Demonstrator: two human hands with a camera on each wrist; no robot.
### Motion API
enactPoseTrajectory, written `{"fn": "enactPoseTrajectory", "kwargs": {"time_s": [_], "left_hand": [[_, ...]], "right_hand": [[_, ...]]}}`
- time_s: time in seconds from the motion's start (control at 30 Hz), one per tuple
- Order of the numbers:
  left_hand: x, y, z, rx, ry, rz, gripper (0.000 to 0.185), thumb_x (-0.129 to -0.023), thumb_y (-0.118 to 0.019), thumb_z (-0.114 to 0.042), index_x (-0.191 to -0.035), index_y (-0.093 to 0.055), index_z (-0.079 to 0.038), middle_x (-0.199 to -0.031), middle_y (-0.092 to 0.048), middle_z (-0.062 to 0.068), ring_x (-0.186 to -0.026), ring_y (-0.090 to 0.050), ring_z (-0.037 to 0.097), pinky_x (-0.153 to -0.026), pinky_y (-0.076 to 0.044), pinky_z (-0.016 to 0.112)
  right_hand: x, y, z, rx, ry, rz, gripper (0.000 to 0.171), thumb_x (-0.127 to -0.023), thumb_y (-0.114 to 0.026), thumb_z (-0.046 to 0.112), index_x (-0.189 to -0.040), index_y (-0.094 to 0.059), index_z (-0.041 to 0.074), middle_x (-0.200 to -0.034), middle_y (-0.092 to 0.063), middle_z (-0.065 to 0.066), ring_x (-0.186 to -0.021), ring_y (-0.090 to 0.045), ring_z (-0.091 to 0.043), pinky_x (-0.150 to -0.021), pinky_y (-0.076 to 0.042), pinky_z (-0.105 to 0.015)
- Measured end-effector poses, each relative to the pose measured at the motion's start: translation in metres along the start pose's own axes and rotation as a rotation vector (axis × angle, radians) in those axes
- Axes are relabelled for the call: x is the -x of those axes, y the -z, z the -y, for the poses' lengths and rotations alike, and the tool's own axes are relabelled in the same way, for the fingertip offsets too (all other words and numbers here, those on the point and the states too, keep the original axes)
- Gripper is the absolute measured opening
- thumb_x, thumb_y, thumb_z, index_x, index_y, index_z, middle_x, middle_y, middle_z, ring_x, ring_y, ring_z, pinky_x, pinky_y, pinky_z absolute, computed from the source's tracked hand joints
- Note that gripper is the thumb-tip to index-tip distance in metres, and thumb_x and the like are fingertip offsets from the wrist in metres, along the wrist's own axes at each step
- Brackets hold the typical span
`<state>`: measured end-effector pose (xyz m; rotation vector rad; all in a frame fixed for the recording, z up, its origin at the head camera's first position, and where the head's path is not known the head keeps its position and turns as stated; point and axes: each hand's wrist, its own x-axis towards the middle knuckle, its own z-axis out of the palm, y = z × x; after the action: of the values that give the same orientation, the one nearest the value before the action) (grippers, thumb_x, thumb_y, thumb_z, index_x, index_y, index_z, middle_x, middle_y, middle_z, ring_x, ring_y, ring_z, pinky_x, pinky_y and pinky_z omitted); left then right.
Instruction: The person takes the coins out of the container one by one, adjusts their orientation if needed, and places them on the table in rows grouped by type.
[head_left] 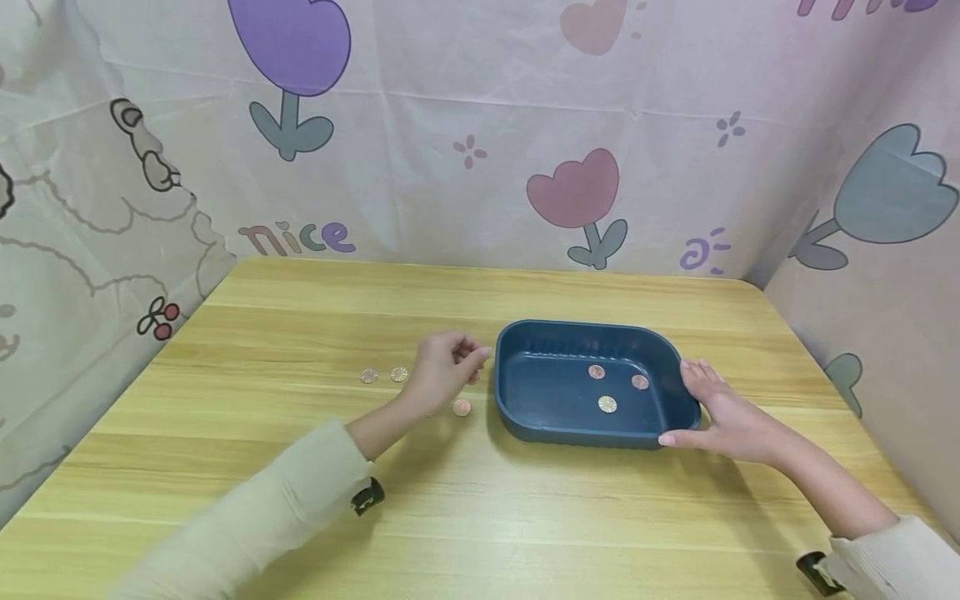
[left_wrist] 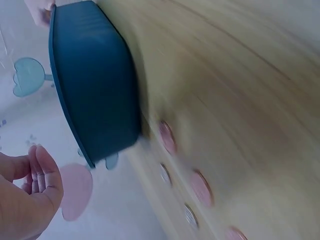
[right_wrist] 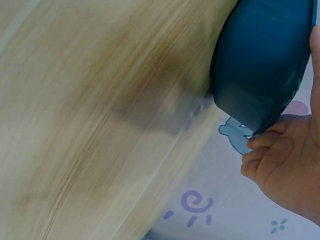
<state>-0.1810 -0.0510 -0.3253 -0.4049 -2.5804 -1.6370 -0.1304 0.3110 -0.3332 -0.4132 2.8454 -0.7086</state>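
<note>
A dark blue tray [head_left: 525,333] sits on the wooden table [head_left: 480,500] with three coins [head_left: 607,404] inside. My right hand [head_left: 720,408] holds the tray's right front corner, thumb on the front wall and fingers along the right rim. In the right wrist view its fingers [right_wrist: 262,142] curl under the rim of the tray [right_wrist: 260,60]. My left hand [head_left: 457,365] hovers just left of the tray with loosely curled fingers, and no coin shows in it. The left hand [left_wrist: 27,195] is above several loose coins [left_wrist: 201,187], next to the tray [left_wrist: 95,90].
Loose coins lie left of the tray, two [head_left: 368,376] [head_left: 399,374] side by side and one [head_left: 461,407] nearer me. Printed cloth walls [head_left: 480,125] close in the table at the back and on both sides.
</note>
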Motion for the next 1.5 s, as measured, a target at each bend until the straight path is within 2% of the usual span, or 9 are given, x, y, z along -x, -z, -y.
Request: {"fn": "enactPoseTrajectory", "kwargs": {"time_s": [0.17,0.33,0.63,0.77,0.97,1.13,1.23,1.37,1.5], "left_hand": [[-0.004,-0.017,-0.007,0.042,-0.033,0.020,0.014,-0.086,-0.065,-0.008,-0.079,-0.062,0.003,-0.068,-0.063,0.018,-0.053,-0.060,0.019,-0.051,-0.053,0.023],[-0.008,-0.034,-0.013,0.069,-0.049,0.056,0.014,-0.087,-0.064,-0.010,-0.081,-0.063,0.003,-0.070,-0.064,0.020,-0.051,-0.056,0.008,-0.053,-0.055,0.024],[-0.024,-0.070,-0.021,0.013,-0.131,0.108,0.015,-0.089,-0.062,-0.012,-0.081,-0.061,0.001,-0.071,-0.065,0.019,-0.053,-0.058,0.012,-0.050,-0.049,0.015],[-0.033,-0.084,-0.027,-0.019,-0.134,0.113,0.016,-0.089,-0.061,-0.015,-0.081,-0.062,-0.001,-0.070,-0.066,0.016,-0.054,-0.059,0.013,-0.049,-0.047,0.014],[-0.042,-0.106,-0.036,-0.059,-0.101,0.141,0.017,-0.091,-0.060,-0.017,-0.083,-0.063,-0.002,-0.072,-0.067,0.014,-0.053,-0.055,0.008,-0.049,-0.044,0.012],[-0.048,-0.121,-0.039,-0.075,-0.067,0.158,0.017,-0.091,-0.059,-0.016,-0.085,-0.063,-0.001,-0.072,-0.066,0.014,-0.060,-0.064,0.018,-0.046,-0.038,0.013],[-0.052,-0.130,-0.037,-0.086,-0.036,0.147,0.015,-0.091,-0.059,-0.016,-0.086,-0.063,-0.002,-0.071,-0.065,0.012,-0.063,-0.066,0.019,-0.047,-0.038,0.013],[-0.057,-0.142,-0.033,-0.108,0.030,0.143,0.012,-0.090,-0.060,-0.015,-0.088,-0.063,-0.003,-0.077,-0.066,0.011,-0.065,-0.066,0.016,-0.050,-0.042,0.013],[-0.061,-0.152,-0.031,-0.133,0.126,0.181,0.011,-0.090,-0.060,-0.012,-0.094,-0.063,-0.003,-0.088,-0.068,0.008,-0.073,-0.068,0.014,-0.056,-0.048,0.014]], "right_hand": [[-0.001,-0.001,0.000,-0.013,0.006,-0.001,0.110,-0.074,-0.074,0.043,-0.142,-0.010,-0.014,-0.148,-0.008,-0.036,-0.137,0.002,-0.051,-0.104,-0.009,-0.070],[-0.001,-0.001,-0.001,-0.020,0.009,-0.002,0.110,-0.074,-0.075,0.042,-0.142,-0.009,-0.013,-0.148,-0.008,-0.035,-0.138,0.004,-0.050,-0.104,-0.009,-0.070],[0.000,0.000,-0.001,-0.007,-0.002,-0.004,0.111,-0.073,-0.075,0.044,-0.142,-0.010,-0.013,-0.148,-0.009,-0.035,-0.137,0.002,-0.051,-0.103,-0.011,-0.071],[0.000,0.000,-0.001,-0.004,-0.003,-0.003,0.111,-0.073,-0.075,0.044,-0.142,-0.010,-0.013,-0.148,-0.009,-0.035,-0.137,0.001,-0.052,-0.103,-0.011,-0.071],[0.000,0.000,-0.001,-0.008,-0.002,-0.002,0.111,-0.073,-0.075,0.043,-0.142,-0.010,-0.013,-0.148,-0.009,-0.035,-0.137,0.002,-0.051,-0.103,-0.011,-0.071],[-0.001,0.000,-0.001,-0.011,0.003,-0.003,0.110,-0.073,-0.075,0.043,-0.142,-0.010,-0.013,-0.148,-0.009,-0.035,-0.138,0.003,-0.051,-0.103,-0.011,-0.071],[-0.001,0.000,-0.001,-0.015,0.004,-0.004,0.110,-0.073,-0.075,0.043,-0.142,-0.010,-0.013,-0.148,-0.009,-0.035,-0.138,0.003,-0.051,-0.103,-0.010,-0.071],[-0.001,0.000,-0.002,-0.016,0.000,-0.001,0.110,-0.073,-0.075,0.043,-0.142,-0.010,-0.013,-0.148,-0.008,-0.035,-0.137,0.004,-0.051,-0.103,-0.010,-0.071],[-0.001,0.000,-0.002,-0.022,-0.004,0.002,0.110,-0.074,-0.075,0.043,-0.142,-0.009,-0.013,-0.149,-0.008,-0.035,-0.137,0.004,-0.051,-0.103,-0.010,-0.071]]}}
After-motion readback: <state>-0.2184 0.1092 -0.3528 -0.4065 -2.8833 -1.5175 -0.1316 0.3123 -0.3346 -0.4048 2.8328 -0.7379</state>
